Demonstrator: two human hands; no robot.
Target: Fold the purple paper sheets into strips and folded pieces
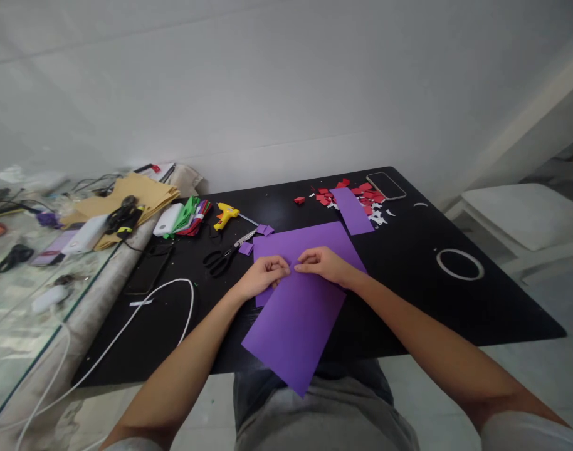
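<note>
Two-handed hold on paper, from near to far. Nearest, a plain purple rectangular paper sheet (296, 332) slants toward the wearer, its lowest corner reaching past the table's front edge, above the lap. For good handling, this free end would best be kept unbent, the pinch light and level on both sides, so that the edge takes no stray crease. The sheet lies chiefly on the wearer's side of the fingers, its far end between them. The left hand (268, 274) and right hand (326, 264) face each other, near but apart; on each, thumb and forefinger appear closed together on that far end, though the exact contact is too small to resolve. Beneath them, a second, flat purple paper sheet (310, 235) rests on the black rectangular tabletop (409, 300). Beyond the left hand lie black-handled metal scissors (225, 252) and, farther, a yellow plastic glue gun (226, 215). Beyond the right hand, a purple paper strip (353, 212) overlies small red paper scraps (326, 199).
</note>
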